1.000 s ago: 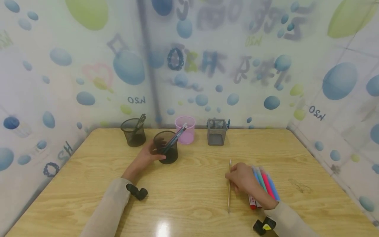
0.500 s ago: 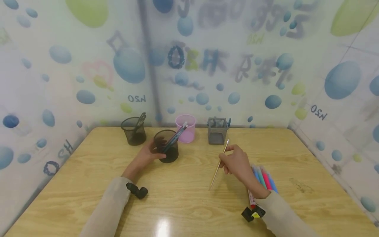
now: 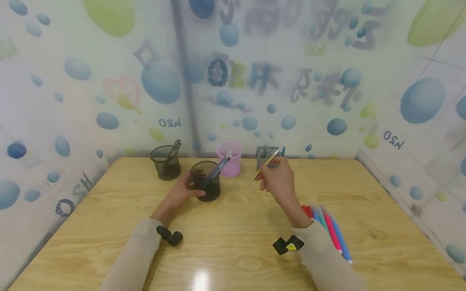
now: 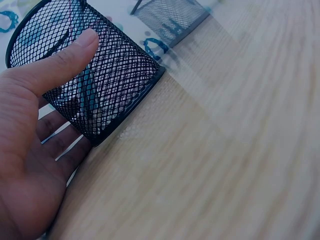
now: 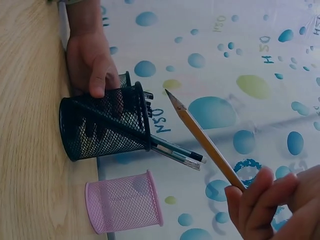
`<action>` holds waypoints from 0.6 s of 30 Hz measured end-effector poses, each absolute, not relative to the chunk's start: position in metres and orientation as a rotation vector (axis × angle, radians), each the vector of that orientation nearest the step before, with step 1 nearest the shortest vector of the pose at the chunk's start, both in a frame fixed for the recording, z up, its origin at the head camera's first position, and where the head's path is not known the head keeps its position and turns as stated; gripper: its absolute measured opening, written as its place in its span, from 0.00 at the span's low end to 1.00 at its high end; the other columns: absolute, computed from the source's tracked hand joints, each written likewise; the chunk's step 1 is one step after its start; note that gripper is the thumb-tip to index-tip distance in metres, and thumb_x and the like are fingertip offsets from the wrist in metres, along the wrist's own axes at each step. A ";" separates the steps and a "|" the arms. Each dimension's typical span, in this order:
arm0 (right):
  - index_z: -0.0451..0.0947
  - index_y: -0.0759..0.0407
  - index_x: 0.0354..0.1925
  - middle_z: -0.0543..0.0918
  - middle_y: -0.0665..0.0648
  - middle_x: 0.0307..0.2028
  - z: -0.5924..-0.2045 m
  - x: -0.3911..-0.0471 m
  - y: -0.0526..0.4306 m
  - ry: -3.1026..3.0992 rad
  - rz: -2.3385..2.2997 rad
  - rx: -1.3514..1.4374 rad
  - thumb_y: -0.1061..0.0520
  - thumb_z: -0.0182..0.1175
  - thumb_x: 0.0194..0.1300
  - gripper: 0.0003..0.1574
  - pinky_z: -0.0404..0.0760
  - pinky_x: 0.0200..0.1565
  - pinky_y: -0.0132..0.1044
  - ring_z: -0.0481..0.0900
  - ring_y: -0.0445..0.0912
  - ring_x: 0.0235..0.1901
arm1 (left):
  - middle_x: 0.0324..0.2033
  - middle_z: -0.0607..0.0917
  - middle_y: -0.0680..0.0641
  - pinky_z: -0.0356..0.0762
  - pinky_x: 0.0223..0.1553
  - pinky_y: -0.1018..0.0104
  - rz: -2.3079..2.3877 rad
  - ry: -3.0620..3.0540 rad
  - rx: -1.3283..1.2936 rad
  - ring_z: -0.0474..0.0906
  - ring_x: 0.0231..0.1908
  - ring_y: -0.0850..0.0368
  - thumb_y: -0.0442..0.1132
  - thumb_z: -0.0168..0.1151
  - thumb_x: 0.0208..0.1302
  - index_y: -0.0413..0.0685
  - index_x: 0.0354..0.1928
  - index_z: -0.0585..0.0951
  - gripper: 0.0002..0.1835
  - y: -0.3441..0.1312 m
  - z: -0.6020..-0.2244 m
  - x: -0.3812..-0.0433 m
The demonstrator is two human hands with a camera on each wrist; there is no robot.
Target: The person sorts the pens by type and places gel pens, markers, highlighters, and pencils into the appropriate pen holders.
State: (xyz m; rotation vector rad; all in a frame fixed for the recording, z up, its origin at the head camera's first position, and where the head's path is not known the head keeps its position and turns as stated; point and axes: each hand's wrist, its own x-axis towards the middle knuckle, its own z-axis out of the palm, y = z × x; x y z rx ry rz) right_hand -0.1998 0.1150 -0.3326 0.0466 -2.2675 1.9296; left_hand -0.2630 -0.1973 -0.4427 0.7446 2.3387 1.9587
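My left hand point(image 3: 178, 193) grips a black mesh pen cup point(image 4: 117, 75), thumb on the near side and fingers round behind it. The cup stands upright on the table, and a few pencils point(image 5: 175, 151) lean out over its rim. Raised above the table, my right hand point(image 3: 279, 180) pinches a yellow pencil point(image 5: 205, 143). Its sharpened point slants down and leftward toward the cup in the head view, with the rubber end up. In the right wrist view the point is apart from the cup's rim.
A second black mesh cup point(image 3: 169, 169) holding pens stands at the back left. Behind the gripped cup is a pink mesh cup point(image 3: 230, 166). My right hand partly covers a grey square holder point(image 3: 261, 155). Several markers point(image 3: 335, 232) lie by my right forearm.
My right hand has lifted the pencil off the table beside the markers and carried it up, leftward and away from me, tilting it toward the cup. My left hand keeps its grip in place.
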 end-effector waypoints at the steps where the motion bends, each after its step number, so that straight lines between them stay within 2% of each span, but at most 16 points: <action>1: 0.61 0.63 0.51 0.84 0.62 0.22 -0.333 -0.201 0.113 -2.238 1.938 0.058 0.59 0.54 0.62 0.20 0.74 0.15 0.32 0.76 0.52 0.12 | 0.58 0.73 0.32 0.66 0.61 0.54 1.959 2.338 0.743 0.66 0.61 0.39 0.23 0.70 0.50 0.29 0.65 0.63 0.39 -0.197 -0.442 -0.263; 5: 0.61 0.63 0.48 0.84 0.61 0.22 -0.333 -0.206 0.104 -2.166 1.906 0.091 0.59 0.54 0.63 0.18 0.74 0.14 0.32 0.75 0.48 0.10 | 0.58 0.73 0.32 0.66 0.61 0.53 1.959 2.337 0.739 0.66 0.61 0.39 0.23 0.69 0.50 0.29 0.65 0.63 0.39 -0.197 -0.442 -0.262; 12: 0.60 0.62 0.48 0.84 0.56 0.21 -0.331 -0.213 0.087 -2.117 1.854 0.076 0.57 0.52 0.61 0.19 0.71 0.12 0.32 0.77 0.63 0.15 | 0.59 0.72 0.30 0.66 0.60 0.52 1.961 2.326 0.761 0.66 0.61 0.37 0.23 0.68 0.51 0.29 0.65 0.62 0.39 -0.196 -0.443 -0.262; 18: 0.61 0.66 0.50 0.84 0.60 0.22 -0.327 -0.222 0.077 -2.033 1.889 0.082 0.60 0.52 0.62 0.19 0.75 0.13 0.34 0.77 0.55 0.11 | 0.58 0.73 0.31 0.65 0.60 0.48 1.951 2.343 0.775 0.67 0.60 0.38 0.23 0.69 0.50 0.28 0.64 0.62 0.39 -0.197 -0.443 -0.263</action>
